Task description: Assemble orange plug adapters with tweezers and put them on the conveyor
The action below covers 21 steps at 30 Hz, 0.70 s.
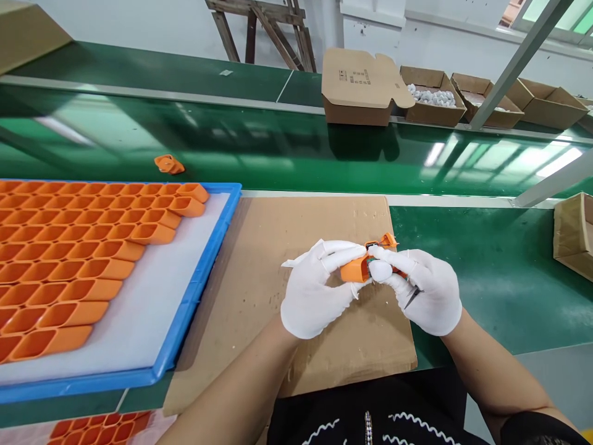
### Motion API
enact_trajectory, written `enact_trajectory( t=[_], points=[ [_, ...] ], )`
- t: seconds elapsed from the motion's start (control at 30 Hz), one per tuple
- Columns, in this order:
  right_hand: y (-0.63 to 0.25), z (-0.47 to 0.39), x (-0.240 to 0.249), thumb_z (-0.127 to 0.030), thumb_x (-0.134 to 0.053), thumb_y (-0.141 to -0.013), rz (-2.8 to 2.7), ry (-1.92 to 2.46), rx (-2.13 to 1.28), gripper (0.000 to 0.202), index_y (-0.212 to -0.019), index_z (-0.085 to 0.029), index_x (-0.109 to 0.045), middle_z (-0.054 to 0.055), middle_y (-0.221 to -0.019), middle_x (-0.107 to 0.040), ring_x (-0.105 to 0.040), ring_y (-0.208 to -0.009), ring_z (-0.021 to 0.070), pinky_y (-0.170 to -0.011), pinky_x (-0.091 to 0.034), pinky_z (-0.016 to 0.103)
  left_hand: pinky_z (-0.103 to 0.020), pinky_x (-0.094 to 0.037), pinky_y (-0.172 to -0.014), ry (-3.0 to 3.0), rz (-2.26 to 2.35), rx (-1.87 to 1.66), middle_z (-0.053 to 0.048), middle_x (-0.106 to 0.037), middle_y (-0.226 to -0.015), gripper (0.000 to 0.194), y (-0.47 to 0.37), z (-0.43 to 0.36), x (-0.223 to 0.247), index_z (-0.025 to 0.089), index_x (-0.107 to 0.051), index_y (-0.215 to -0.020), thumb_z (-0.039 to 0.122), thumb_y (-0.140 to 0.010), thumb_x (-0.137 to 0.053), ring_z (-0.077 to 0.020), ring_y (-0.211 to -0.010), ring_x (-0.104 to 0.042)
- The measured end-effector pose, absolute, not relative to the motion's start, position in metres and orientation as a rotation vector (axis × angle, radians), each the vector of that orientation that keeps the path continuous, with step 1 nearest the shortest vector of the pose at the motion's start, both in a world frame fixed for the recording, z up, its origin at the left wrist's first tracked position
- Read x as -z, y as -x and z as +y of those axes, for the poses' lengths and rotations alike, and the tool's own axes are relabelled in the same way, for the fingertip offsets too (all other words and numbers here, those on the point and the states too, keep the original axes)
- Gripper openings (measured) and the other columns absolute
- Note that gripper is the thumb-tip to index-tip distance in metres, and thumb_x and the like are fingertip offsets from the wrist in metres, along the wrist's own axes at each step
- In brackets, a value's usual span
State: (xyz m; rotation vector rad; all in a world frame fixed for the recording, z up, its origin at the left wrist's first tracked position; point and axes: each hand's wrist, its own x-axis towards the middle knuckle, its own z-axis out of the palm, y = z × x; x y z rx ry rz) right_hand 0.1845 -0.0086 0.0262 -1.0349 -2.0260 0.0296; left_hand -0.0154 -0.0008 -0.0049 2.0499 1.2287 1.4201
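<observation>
Both of my hands wear white gloves and meet over the cardboard sheet [259,296]. My left hand [319,290] is closed round a small orange plastic housing [354,270], whose hollow end faces left. My right hand [424,287] has its thumb and fingers pinched at the housing's right side. Small dark and green bits show between the fingertips, and another orange piece [388,241] sticks up just above them. A thin dark pointed tool [412,297] pokes out of my right palm; the rest of it is hidden by the glove.
To the left, a blue-rimmed tray [204,281] holds rows of orange housings [99,250]. A loose orange part [169,164] lies behind it on the green bench. Along the back shelf stand an upturned carton [359,86] and several open boxes, one with white pieces [432,97].
</observation>
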Motion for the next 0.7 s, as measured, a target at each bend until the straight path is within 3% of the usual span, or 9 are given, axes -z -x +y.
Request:
enact_trajectory(
  t=[0.37,0.53,0.6,0.7],
  points=[
    [-0.1858,-0.0079,-0.0222,-0.023,-0.068,-0.094,-2.061,1.081,0.028,0.029,-0.122,-0.029,-0.068,-0.001,-0.09,-0.078,-0.071,-0.072,0.0112,-0.062,-0.052,0.021,-0.038,-0.054,-0.096,-2.129,1.18,-1.438,0.001,-0.076,-0.108,0.044,0.0149,-0.0017,0.0024,0.033,-0.07,-0.116,0.014,-0.077,-0.077,-0.0204,-0.093,-0.071],
    [-0.1833,-0.0075,-0.0261,-0.023,-0.07,-0.093,-1.995,1.068,0.014,0.028,-0.12,-0.03,-0.07,-0.002,-0.086,-0.077,-0.072,-0.072,0.0115,-0.061,-0.053,0.021,-0.041,-0.058,-0.088,-2.244,1.179,-1.369,-0.001,-0.075,-0.11,0.057,0.0183,-0.0003,0.0088,0.038,-0.065,-0.131,0.016,-0.079,-0.075,-0.022,-0.087,-0.071],
    [-0.1817,-0.0078,-0.0281,-0.021,-0.07,-0.092,-1.953,1.067,-0.013,0.029,-0.119,-0.031,-0.07,-0.003,-0.084,-0.077,-0.071,-0.07,0.0113,-0.061,-0.053,0.02,-0.039,-0.058,-0.082,-2.306,1.197,-1.301,-0.003,-0.075,-0.11,0.056,0.0177,0.0001,0.0087,0.038,-0.064,-0.134,0.017,-0.083,-0.071,-0.0224,-0.085,-0.071],
    [-0.1809,-0.0087,-0.0285,-0.017,-0.069,-0.091,-1.898,1.076,-0.057,0.032,-0.12,-0.032,-0.069,-0.003,-0.083,-0.076,-0.071,-0.07,0.0117,-0.062,-0.055,0.021,-0.04,-0.056,-0.09,-2.193,1.361,-1.227,-0.004,-0.076,-0.11,0.046,0.0144,-0.0004,0.0055,0.034,-0.067,-0.131,0.021,-0.087,-0.069,-0.0228,-0.092,-0.071]
  ],
)
